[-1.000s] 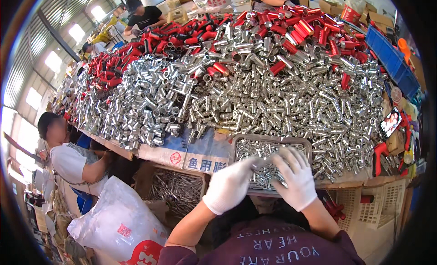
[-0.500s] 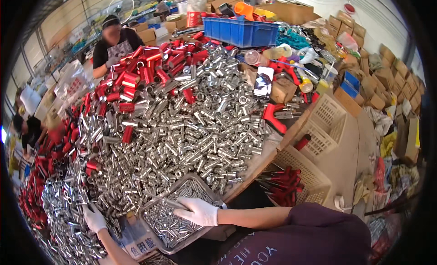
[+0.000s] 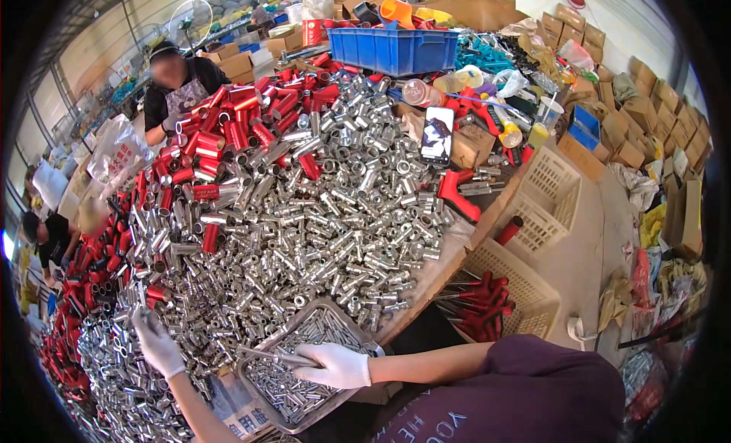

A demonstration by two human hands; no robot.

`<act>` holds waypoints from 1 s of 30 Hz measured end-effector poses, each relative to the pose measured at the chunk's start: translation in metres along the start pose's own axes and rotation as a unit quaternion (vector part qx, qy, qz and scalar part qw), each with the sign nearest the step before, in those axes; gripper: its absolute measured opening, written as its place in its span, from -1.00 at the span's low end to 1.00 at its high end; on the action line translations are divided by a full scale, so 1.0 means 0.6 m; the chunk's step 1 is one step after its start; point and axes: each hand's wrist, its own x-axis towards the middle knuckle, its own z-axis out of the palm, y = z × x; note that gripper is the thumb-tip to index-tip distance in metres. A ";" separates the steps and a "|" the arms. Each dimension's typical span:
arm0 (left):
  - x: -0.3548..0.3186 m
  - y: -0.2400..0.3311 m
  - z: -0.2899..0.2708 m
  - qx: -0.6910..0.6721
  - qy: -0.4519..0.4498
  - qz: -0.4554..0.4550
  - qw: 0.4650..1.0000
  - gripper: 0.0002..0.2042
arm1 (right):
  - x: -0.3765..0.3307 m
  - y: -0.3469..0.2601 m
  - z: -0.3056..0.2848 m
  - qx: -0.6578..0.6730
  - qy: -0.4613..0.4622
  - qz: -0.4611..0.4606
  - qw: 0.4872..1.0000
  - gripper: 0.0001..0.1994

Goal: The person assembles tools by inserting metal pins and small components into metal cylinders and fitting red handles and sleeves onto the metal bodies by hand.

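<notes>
Steel fittings heap (image 3: pixel 304 215), tray (image 3: pixel 263 378), phone (image 3: pixel 437 135)

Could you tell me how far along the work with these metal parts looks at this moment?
Done: the metal tray already holds a layer of small silver pieces. In hand: the right hand rests on the tray with a thin metal rod, while the left hand reaches into the heap of silver tubes. Left: that heap and the red-capped tubes cover most of the table.
</notes>
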 end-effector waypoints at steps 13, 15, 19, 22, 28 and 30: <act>0.003 0.076 0.117 0.044 -0.109 -0.041 0.992 -0.56 | -0.005 -0.010 0.003 0.044 -0.026 0.071 0.996 -0.50; 0.004 0.076 0.121 0.037 -0.108 -0.049 0.992 -0.54 | 0.002 0.002 0.014 0.039 -0.010 0.021 0.999 -0.47; 0.018 0.056 0.130 -0.007 -0.153 -0.088 0.984 -0.51 | -0.003 0.020 0.008 0.031 -0.061 0.078 0.995 -0.44; 0.021 0.003 0.141 -0.090 -0.168 -0.112 0.975 -0.53 | -0.009 -0.015 -0.004 0.084 -0.062 0.107 0.989 -0.43; 0.025 -0.009 0.149 -0.185 -0.188 -0.154 0.952 -0.55 | -0.009 -0.012 -0.010 -0.027 -0.109 0.090 0.990 -0.44; 0.025 -0.008 0.145 -0.201 -0.187 -0.162 0.948 -0.56 | -0.012 -0.013 -0.003 -0.058 -0.076 0.048 0.994 -0.43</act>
